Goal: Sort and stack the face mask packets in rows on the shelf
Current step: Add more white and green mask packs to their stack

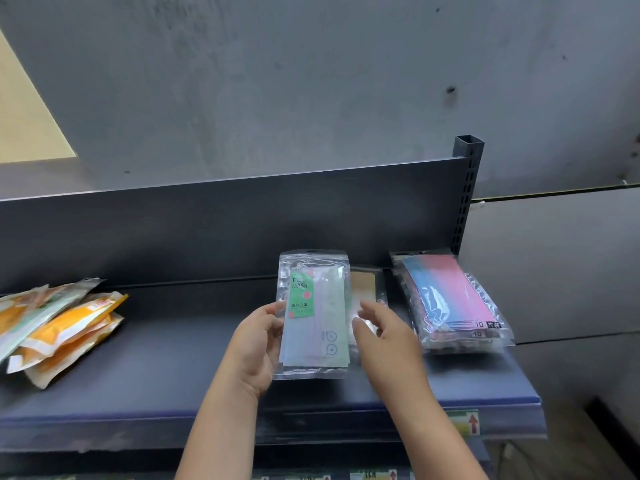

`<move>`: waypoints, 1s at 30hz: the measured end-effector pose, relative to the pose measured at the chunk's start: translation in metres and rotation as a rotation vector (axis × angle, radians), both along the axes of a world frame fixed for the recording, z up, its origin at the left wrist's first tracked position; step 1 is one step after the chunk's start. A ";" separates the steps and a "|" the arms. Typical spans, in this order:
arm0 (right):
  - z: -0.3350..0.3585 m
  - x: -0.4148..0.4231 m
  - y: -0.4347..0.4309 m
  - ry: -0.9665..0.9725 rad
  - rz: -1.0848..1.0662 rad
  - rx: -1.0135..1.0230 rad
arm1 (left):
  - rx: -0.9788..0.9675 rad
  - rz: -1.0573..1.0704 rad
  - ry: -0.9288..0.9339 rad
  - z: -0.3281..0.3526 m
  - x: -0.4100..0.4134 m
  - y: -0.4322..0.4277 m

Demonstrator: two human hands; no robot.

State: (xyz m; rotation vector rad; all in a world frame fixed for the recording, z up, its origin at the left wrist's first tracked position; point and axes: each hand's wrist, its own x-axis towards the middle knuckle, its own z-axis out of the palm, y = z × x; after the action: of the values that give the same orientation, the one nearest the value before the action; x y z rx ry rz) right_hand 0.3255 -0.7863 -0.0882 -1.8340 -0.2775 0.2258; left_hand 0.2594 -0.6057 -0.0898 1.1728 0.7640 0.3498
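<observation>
My left hand [258, 344] grips the left edge of a clear face mask packet [320, 327] with a green label, held upright above the dark shelf [166, 368]. Just right of it, my right hand [384, 332] hovers with relaxed fingers and holds nothing. Behind the held packet another clear packet with a tan insert [365, 284] lies on the shelf, partly hidden. A neat stack of pink and blue mask packets [453, 299] sits at the shelf's right end. A loose pile of orange and white packets [59, 323] lies at the left.
The shelf's dark back panel [207, 233] rises behind the packets, with a perforated upright post [465, 188] at its right end. A grey wall stands beyond. A price strip with a red arrow label [469, 422] runs along the shelf's front edge.
</observation>
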 end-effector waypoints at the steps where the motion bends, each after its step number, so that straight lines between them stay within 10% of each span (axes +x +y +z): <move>1: 0.002 -0.002 0.001 0.014 0.006 0.017 | 0.010 -0.014 0.001 0.000 0.003 -0.002; 13: -0.015 0.020 -0.010 0.226 -0.258 0.295 | 0.375 -0.306 0.031 0.009 0.019 -0.031; 30: -0.028 0.020 -0.005 0.015 -0.023 -0.068 | 0.469 -0.441 0.155 -0.018 0.022 -0.034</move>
State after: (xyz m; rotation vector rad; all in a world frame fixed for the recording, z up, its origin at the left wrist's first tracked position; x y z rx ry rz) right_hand 0.3457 -0.7909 -0.1161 -1.9007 -0.2414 0.2351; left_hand 0.2816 -0.6401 -0.1077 1.7855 0.5457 0.0661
